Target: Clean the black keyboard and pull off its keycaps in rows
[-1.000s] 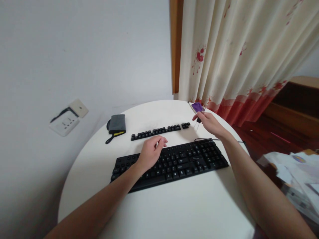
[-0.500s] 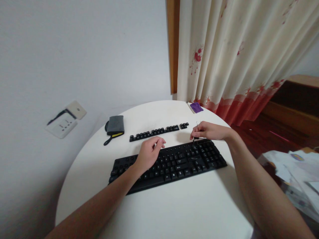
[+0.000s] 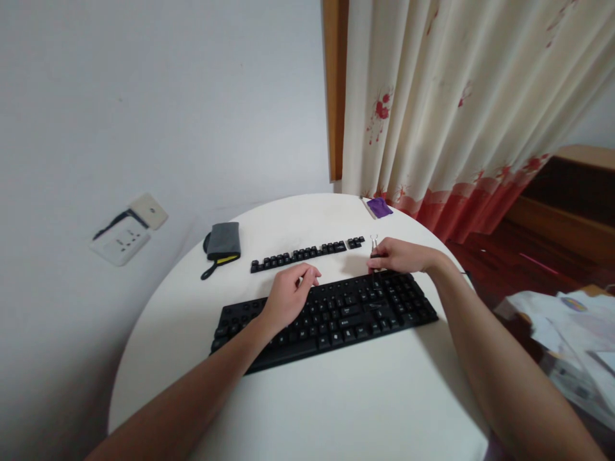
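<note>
A black keyboard (image 3: 331,317) lies across the round white table (image 3: 307,410). My left hand (image 3: 288,296) rests on its upper middle keys with the fingers curled loosely and nothing plainly in them. My right hand (image 3: 401,256) is closed on a small metal keycap puller (image 3: 373,246) at the keyboard's top right edge, its wire loops sticking up. Behind the keyboard lies a row of loose black keycaps (image 3: 307,253), just left of the puller.
A grey pouch (image 3: 223,242) with a yellow stripe lies at the table's back left. A purple card (image 3: 379,206) sits at the far edge by the floral curtain (image 3: 456,109). A wall socket (image 3: 120,242) is on the left. Papers (image 3: 571,346) lie at the right.
My right hand came back from the purple card at the table's far edge to the keyboard's top right edge, still holding the puller. The left hand stayed put.
</note>
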### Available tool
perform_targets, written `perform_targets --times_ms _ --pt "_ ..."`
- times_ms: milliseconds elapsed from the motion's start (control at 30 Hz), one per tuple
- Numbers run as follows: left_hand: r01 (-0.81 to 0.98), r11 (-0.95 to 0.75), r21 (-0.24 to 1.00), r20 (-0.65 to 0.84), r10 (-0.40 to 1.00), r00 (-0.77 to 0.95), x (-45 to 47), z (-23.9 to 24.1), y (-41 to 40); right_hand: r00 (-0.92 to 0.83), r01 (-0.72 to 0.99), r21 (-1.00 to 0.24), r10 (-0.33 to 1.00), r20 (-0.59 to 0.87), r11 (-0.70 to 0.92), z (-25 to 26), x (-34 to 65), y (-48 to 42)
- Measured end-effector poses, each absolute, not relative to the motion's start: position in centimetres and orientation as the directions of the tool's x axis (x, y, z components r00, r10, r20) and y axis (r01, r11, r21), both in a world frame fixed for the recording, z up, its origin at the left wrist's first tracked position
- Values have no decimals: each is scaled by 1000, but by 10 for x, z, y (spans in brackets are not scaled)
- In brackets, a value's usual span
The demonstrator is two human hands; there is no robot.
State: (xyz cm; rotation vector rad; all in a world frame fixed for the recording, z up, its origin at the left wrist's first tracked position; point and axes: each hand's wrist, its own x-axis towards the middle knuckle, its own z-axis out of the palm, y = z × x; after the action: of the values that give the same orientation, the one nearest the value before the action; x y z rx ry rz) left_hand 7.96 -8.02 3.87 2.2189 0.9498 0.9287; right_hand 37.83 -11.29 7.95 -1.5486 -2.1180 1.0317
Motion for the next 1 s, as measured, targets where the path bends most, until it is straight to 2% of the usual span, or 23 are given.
perform_targets --times_ms 100,200,500,633,800,1000 --pt "391 -600 698 373 771 516 80 40 -81 -324 658 -747 931 -170 93 71 378 -106" --pt "388 -602 698 374 768 519 81 41 -82 -366 629 -771 913 -178 102 71 382 -107" --pt "379 -598 706 362 765 534 80 38 -81 -425 679 -719 878 -221 148 88 378 -125" --pt "378 -600 705 356 761 543 79 37 -80 -340 757 -643 911 -235 117 88 373 -122" --pt "376 -601 705 349 756 554 79 38 -80 -346 713 -695 909 -233 93 84 374 -117" --pt "373 -605 703 340 747 572 81 40 -82 -291 712 -700 932 -217 59 69 377 -107"
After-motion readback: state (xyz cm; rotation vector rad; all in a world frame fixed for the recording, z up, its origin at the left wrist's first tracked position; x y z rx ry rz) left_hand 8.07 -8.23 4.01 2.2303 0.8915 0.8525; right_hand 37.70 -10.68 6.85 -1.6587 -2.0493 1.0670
